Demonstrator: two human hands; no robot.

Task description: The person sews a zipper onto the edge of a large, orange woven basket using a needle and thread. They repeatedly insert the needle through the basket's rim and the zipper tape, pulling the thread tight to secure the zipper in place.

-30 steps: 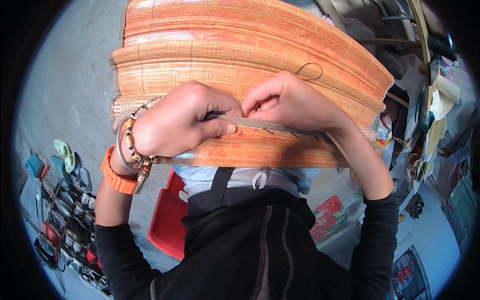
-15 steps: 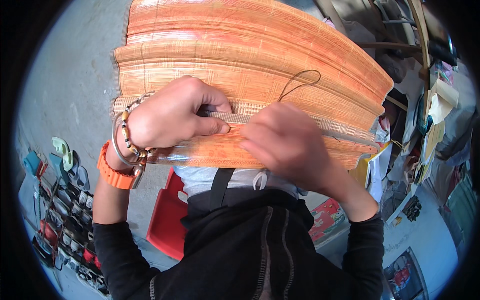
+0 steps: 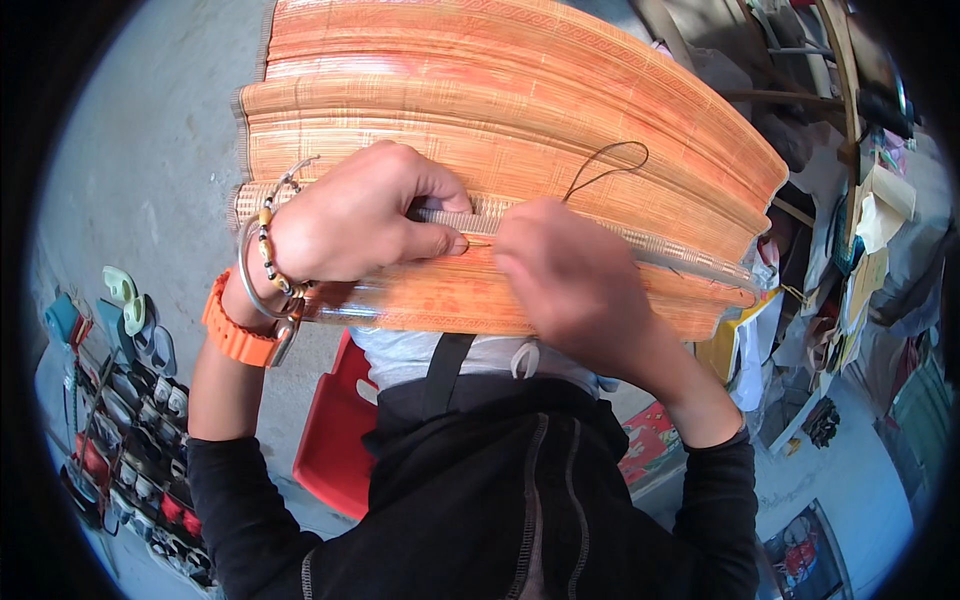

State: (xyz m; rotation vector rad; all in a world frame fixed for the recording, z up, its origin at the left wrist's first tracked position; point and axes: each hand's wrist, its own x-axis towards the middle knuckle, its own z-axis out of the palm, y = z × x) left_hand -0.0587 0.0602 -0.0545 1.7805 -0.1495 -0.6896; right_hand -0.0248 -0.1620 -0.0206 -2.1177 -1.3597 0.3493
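Observation:
A large orange woven mat (image 3: 500, 135) with a bamboo-like pattern lies across my lap in wavy folds. My left hand (image 3: 375, 215) is closed, thumb and fingers pinching a ribbed, pale edge strip (image 3: 480, 222) of the mat. Close beside it on the right, my right hand (image 3: 570, 265) is closed too, its fingers slightly blurred. A thin golden sliver shows between the two hands; what the right fingers grip is hidden. A dark thin cord (image 3: 615, 150) rises in a loop from behind the right hand and lies over the mat.
Under me is a red plastic chair (image 3: 335, 430). Several pairs of shoes (image 3: 150, 430) stand on a rack at the lower left. Papers (image 3: 880, 205), bags and wooden poles are piled along the right, close to the mat's end. Grey concrete floor (image 3: 150, 170) lies at the left.
My right hand has shifted slightly right, widening the gap between the hands and exposing the golden sliver. The cord loop moved a little right. My left hand keeps its pinch on the mat.

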